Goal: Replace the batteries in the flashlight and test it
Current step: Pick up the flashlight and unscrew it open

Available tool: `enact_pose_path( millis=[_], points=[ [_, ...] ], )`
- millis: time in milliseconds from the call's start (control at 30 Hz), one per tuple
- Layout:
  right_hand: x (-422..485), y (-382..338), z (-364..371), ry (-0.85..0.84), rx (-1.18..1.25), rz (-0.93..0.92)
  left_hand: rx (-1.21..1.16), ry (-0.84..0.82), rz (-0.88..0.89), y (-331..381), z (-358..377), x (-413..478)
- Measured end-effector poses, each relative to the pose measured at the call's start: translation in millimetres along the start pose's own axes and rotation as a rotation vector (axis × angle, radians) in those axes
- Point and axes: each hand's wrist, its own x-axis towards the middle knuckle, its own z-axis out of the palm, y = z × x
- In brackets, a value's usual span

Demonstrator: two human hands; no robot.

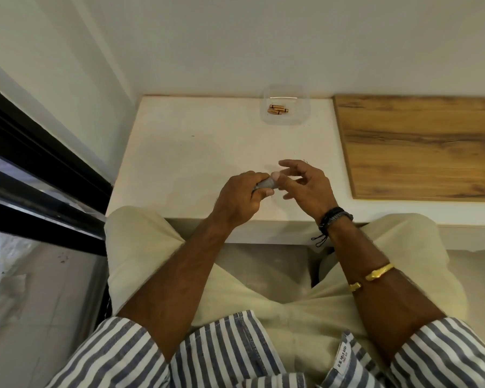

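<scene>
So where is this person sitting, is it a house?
Probably a room at home: a low white table against a plain wall, a wooden board beside it, and a dark-framed sliding door.

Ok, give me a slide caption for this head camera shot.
Seated person's left hand grips a small grey flashlight, right hand at its end; copper-coloured batteries wait in a clear tray.

White table lies bare between hands and far battery tray.
</scene>
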Motion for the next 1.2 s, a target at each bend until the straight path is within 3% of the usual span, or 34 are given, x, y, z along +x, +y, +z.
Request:
enact_pose_path(
  millis=[200,433,667,1033,1200],
  points=[
    [0.0,3.2,-3.2,0.031,-0.082,-0.068,0.025,-0.019,-0.011,-2.7,1.9,0.7],
    [0.2,1.2,-7.9,-0.043,-0.074,-0.155,0.005,-0.015,-0.032,-3.4,1.5,1.8],
    [1.3,0.9,-3.4,0.0,-0.012,-0.001,0.009,-0.02,-0.035,0.9,0.1,0.3],
    [0.7,0.3,-7.9,-0.013,-0.074,-0.15,0.002,-0.043,-0.072,0.2,-0.9,1.9],
    [3.1,4.7,-9.5,0.089,0.006,-0.07,-0.041,0.04,-0.077,-1.0,-1.2,2.5]
  ],
)
